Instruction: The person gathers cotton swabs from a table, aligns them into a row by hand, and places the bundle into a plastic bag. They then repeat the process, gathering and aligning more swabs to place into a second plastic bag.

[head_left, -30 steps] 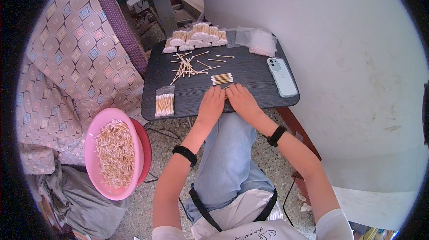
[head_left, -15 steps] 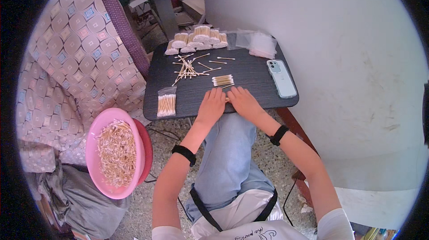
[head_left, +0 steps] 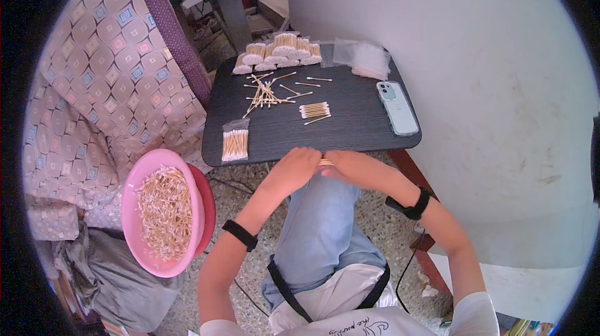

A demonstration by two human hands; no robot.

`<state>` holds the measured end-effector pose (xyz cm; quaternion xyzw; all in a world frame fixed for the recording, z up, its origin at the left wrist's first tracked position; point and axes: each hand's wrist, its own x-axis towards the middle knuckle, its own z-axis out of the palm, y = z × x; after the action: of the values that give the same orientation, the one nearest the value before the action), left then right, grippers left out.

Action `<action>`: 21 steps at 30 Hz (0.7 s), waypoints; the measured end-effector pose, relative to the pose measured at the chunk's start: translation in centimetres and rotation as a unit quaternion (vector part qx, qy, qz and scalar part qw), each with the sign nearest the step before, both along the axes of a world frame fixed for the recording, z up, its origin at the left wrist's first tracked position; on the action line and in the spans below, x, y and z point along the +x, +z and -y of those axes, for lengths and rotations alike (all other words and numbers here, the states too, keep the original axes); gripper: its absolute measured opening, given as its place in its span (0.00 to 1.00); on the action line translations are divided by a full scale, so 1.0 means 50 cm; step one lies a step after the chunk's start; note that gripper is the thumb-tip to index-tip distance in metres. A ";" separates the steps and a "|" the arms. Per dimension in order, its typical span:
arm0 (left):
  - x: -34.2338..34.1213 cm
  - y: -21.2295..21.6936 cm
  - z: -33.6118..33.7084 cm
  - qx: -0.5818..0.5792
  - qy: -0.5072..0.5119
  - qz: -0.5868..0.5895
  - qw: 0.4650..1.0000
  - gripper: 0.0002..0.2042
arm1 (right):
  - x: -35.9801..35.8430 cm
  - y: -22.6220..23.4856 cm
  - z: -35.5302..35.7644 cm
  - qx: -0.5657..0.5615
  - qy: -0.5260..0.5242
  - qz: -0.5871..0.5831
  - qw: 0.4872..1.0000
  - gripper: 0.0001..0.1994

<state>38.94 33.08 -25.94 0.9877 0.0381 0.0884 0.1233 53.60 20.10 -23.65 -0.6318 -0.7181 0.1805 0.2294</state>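
Note:
Close together at the table's near edge, my left hand (head_left: 300, 167) and my right hand (head_left: 345, 166) are closed on a small bunch of cotton swabs (head_left: 325, 162). Only the wooden sticks show between the fingers; the tips are hidden. Just beyond my hands, a neat row of cotton swabs (head_left: 314, 110) lies on the dark table (head_left: 275, 139), with one swab slanted below it. Farther left is a loose, crossed heap of cotton swabs (head_left: 265, 95). A filled clear bag of cotton swabs (head_left: 235, 142) lies near the left front corner.
Packed swab bags (head_left: 278, 51) are stacked at the table's back, beside flat clear bags (head_left: 370, 61). A phone (head_left: 397, 108) lies at the right edge, close to the wall (head_left: 500, 86). Left of the table, a pink basin (head_left: 130, 211) holds many loose swabs.
Both hands have drawn back from the tabletop toward me, bringing the bunch of swabs to the near edge. The slanted swab below the row is now uncovered.

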 end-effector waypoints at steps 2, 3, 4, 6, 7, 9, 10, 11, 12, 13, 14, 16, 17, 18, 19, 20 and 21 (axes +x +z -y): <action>-0.012 0.008 0.018 0.001 -0.001 0.014 1.000 0.10 | -0.007 0.006 0.011 -0.010 -0.016 -0.008 1.000 0.11; -0.020 0.011 0.028 0.002 -0.003 0.028 1.000 0.10 | -0.011 0.006 0.015 -0.021 -0.032 -0.016 0.999 0.12; -0.026 0.017 0.038 0.002 -0.003 0.029 1.000 0.10 | -0.016 0.005 0.022 -0.021 -0.031 -0.015 0.999 0.12; -0.040 0.029 0.059 -0.096 0.036 0.090 0.991 0.10 | -0.026 0.000 0.036 -0.034 -0.045 -0.104 0.993 0.11; -0.050 0.037 0.069 -0.095 0.038 0.089 0.991 0.10 | -0.033 0.003 0.041 -0.033 -0.043 -0.106 0.993 0.11; -0.062 0.045 0.091 -0.235 0.109 0.102 0.960 0.08 | -0.047 0.009 0.055 -0.025 -0.019 -0.171 0.985 0.10; -0.065 0.040 0.103 -0.232 0.112 0.102 0.961 0.08 | -0.068 0.000 0.058 -0.022 -0.014 -0.173 0.985 0.10; -0.061 0.026 0.116 -0.286 0.152 0.153 0.934 0.07 | -0.089 -0.021 0.058 0.007 -0.022 -0.241 0.970 0.12; -0.062 0.014 0.121 -0.338 0.189 0.203 0.899 0.07 | -0.102 -0.035 0.056 0.037 -0.031 -0.308 0.950 0.14; -0.062 0.018 0.120 -0.338 0.189 0.202 0.899 0.07 | -0.101 -0.039 0.056 0.036 -0.031 -0.309 0.950 0.14; -0.062 0.023 0.119 -0.326 0.199 0.173 0.908 0.07 | -0.099 -0.042 0.057 -0.060 -0.023 -0.384 0.921 0.15; -0.065 0.026 0.115 -0.313 0.208 0.143 0.916 0.07 | -0.100 -0.043 0.060 -0.154 -0.014 -0.454 0.877 0.16; -0.067 0.025 0.112 -0.235 0.172 0.138 0.947 0.07 | -0.102 -0.042 0.064 -0.168 -0.032 -0.482 0.859 0.16; -0.069 0.024 0.108 -0.155 0.134 0.131 0.970 0.07 | -0.104 -0.041 0.068 -0.181 -0.051 -0.509 0.840 0.16; -0.069 0.016 0.096 -0.154 0.135 0.131 0.970 0.07 | -0.105 -0.046 0.071 -0.181 -0.049 -0.510 0.840 0.16; -0.063 0.008 0.078 -0.148 0.148 0.191 0.959 0.07 | -0.102 -0.054 0.076 -0.158 -0.063 -0.488 0.856 0.16; -0.060 0.001 0.057 -0.141 0.161 0.251 0.944 0.07 | -0.097 -0.059 0.081 -0.134 -0.076 -0.466 0.871 0.16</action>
<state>35.95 30.21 -25.91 0.8867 0.1763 0.3460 0.2507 48.77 16.06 -26.61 -0.5519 -0.4463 0.5307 0.4633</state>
